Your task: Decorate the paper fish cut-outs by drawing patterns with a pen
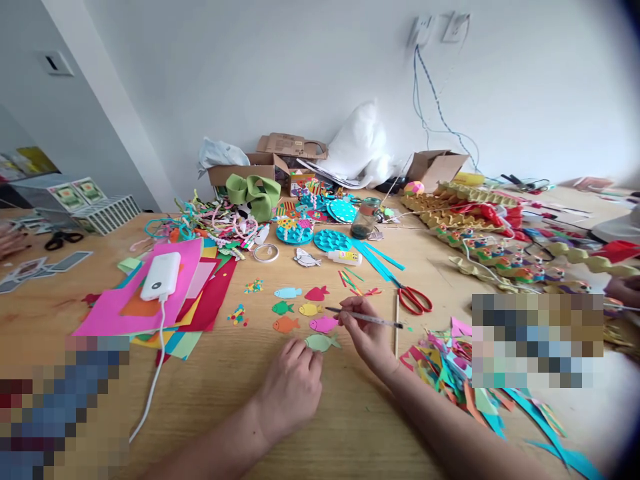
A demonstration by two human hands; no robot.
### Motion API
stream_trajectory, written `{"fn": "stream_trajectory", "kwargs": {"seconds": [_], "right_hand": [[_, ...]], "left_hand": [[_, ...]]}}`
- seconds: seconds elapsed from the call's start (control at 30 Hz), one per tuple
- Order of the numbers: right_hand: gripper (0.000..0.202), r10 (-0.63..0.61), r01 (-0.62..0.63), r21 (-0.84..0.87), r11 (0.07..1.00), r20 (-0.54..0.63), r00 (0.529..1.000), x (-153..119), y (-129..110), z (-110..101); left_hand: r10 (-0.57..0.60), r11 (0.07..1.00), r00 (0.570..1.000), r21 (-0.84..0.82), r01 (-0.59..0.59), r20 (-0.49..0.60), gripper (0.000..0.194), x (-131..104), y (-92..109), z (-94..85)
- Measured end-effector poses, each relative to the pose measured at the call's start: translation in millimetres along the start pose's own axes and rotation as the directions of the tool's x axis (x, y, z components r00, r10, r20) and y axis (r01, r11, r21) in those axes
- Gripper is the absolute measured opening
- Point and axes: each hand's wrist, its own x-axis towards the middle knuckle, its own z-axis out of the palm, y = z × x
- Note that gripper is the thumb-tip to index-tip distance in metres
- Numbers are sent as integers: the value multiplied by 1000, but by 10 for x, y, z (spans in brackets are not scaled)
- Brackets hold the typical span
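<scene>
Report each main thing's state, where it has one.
Pen, held in the right hand
Pale green fish, flat, at the left hand
Glue bottle, lying on its side
Power bank, cable plugged in
Red-handled scissors, lying flat
Glass jar, upright

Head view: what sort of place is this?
Likely a craft workroom, perhaps a home or small studio: cut-out fish laid out on a wooden table, red-handled scissors nearby and a heap of colored scraps.
</scene>
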Motion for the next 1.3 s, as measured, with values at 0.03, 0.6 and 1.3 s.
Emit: {"fn": "stream_trajectory", "kwargs": {"seconds": [0.03, 0.6, 1.3], "right_hand": [[18, 29, -29, 35, 999, -10, 1000, 33, -31, -2], [24, 56, -56, 13, 998, 14, 998, -47, -28, 22], [36, -22, 101, -222, 970, 332, 943, -78, -160, -102]], "left_hand": [[0, 1000, 1000, 12, 0, 3, 30, -1, 7, -4], [0, 997, 1000, 79, -1, 1, 30, -16, 40, -24], [-49, 996, 984, 85, 35, 174, 29, 24, 71, -96]]}}
